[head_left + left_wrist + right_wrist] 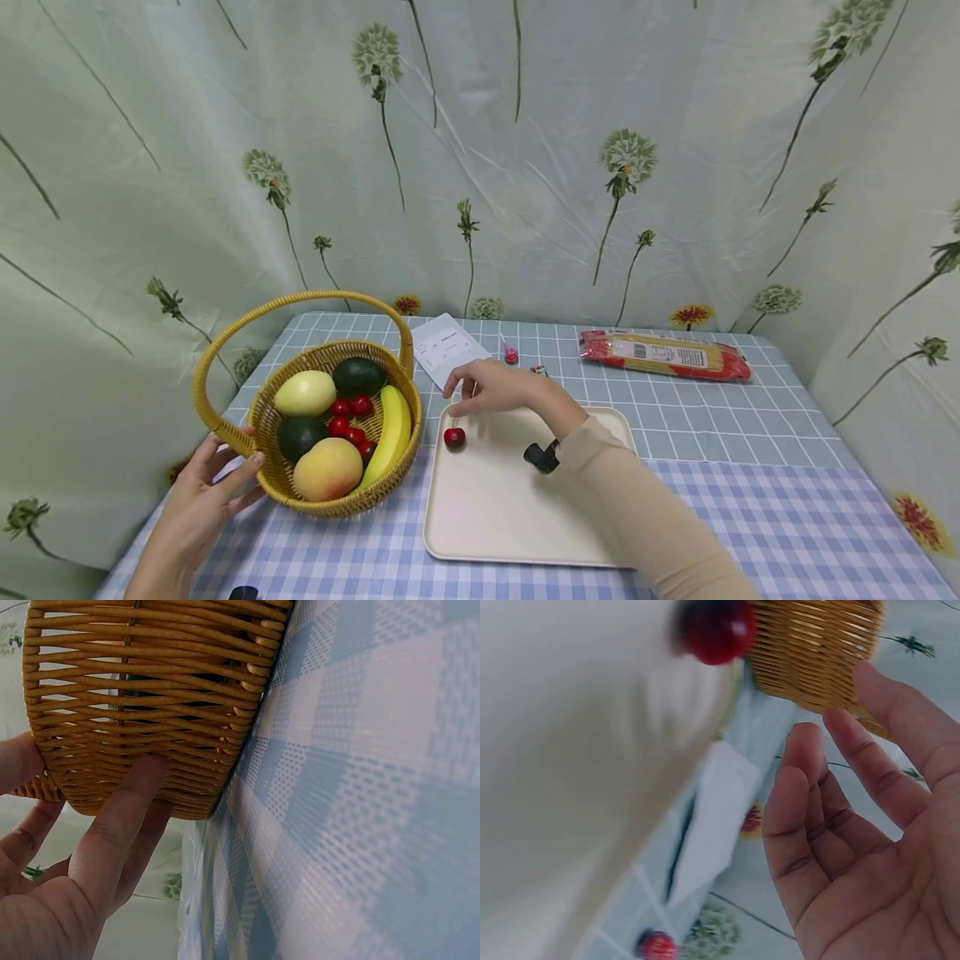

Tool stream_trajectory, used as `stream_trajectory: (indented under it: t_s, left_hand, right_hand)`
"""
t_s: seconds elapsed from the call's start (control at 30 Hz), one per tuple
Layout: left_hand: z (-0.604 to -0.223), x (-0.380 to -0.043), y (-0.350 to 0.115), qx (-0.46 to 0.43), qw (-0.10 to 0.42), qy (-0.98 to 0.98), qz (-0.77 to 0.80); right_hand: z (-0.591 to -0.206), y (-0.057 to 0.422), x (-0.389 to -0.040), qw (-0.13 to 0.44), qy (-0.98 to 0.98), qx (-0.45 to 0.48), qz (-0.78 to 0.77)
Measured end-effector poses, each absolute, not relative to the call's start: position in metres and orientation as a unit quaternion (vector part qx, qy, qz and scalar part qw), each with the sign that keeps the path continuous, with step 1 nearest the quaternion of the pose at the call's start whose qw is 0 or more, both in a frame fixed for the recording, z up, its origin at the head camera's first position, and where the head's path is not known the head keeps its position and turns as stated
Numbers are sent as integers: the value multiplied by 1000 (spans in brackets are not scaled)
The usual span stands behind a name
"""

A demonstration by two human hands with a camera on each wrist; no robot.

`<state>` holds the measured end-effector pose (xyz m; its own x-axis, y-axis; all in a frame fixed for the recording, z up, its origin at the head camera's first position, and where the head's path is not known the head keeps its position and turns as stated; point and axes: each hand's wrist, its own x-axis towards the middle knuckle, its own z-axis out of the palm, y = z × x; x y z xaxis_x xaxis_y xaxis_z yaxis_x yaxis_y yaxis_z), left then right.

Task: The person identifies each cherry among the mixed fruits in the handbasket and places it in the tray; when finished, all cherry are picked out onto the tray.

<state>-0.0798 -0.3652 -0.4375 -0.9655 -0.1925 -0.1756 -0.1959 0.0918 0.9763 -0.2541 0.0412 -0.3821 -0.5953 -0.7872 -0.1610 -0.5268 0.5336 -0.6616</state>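
A yellow wicker basket [408, 400] stands on the left of the table, its handle arching up. At the left foot of the handle my left hand [206, 479] holds the basket, thumb and fingers on either side; in the left wrist view fingers [120, 825] lie along the woven wall. Over the far left of a cream tray [480, 517] is my right hand [495, 387], fingers loosely bent. A dark red cherry [454, 438] with a thin stem is just below its fingertips. The right wrist view shows that cherry [718, 631] apart from the fingers.
Inside the basket are a banana [392, 433], a peach [327, 469], a pale yellow fruit [305, 393], two dark green fruits and several cherries [340, 426]. Behind the tray lie a white packet [448, 346], a lollipop [511, 355] and a small wrapped item [539, 371]. A spaghetti pack [663, 354] lies back right.
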Motion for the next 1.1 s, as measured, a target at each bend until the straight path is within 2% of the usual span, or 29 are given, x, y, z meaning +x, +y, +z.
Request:
stream_trajectory:
  t_s: [0.37, 0.73, 1.1]
  left_hand:
    - [-437, -79, -366, -124, -5, 743, 658]
    - [-438, -78, -368, -112, -10, 745, 658]
    - [-437, -77, -366, -99, -12, 753, 651]
  right_hand:
    - [-348, 9, -253, 235, 810, -441, -307]
    - [-339, -49, -243, 236, 816, -462, -254]
    - [-343, -95, -248, 322, 819, -407, -247]
